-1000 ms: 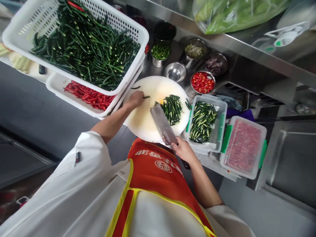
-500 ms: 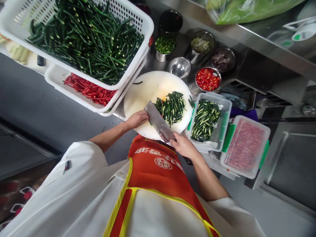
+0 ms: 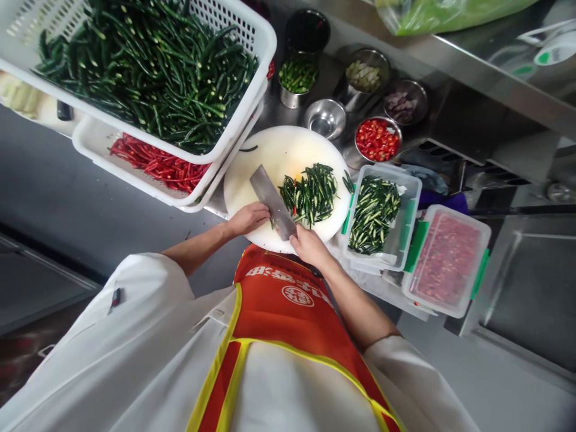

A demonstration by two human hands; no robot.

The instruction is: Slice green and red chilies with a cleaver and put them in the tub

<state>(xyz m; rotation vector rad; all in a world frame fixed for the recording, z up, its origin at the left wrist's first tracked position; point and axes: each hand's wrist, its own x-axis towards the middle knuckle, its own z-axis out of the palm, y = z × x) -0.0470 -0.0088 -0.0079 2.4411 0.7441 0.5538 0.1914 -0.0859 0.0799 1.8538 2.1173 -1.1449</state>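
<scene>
My right hand is closed around the handle of a cleaver, whose broad blade slants up and left over the round white cutting board. My left hand rests on the board's near-left edge, fingertips bunched against the blade's left side. Whatever those fingers hold is hidden. Right of the blade lies a pile of sliced green chilies with a few red bits. One dark chili strip sits near the board's far-left rim.
White baskets of whole green chilies and red chilies stand at left. Metal bowls, including cut red chilies and an empty bowl, line the back. At right are a tub of sliced chilies and a lidded tub.
The cleaver and my right hand have moved left across the board, away from the sliced chilies. My left hand has stayed at nearly the same spot.
</scene>
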